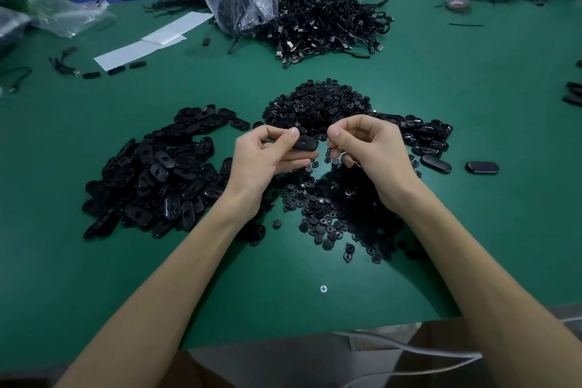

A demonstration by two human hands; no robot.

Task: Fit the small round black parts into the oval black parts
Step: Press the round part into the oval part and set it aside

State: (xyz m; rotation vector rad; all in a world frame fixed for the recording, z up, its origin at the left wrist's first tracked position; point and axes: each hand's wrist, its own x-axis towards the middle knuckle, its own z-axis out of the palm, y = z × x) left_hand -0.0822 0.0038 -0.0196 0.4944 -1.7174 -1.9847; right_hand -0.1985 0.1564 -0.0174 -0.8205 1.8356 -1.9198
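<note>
Hands meet above the green tabletop (pixel 441 79). The left hand (pixel 271 154) pinches one oval part (pixel 305 143) between thumb and fingers, its hole facing up. The right hand (pixel 365 148) sits just beside it, fingertips curled together; it possibly pinches something small, but I cannot tell. A heap of oval parts (pixel 157 173) lies to the left, and small round parts (pixel 327 214) are strewn between the wrists.
</note>
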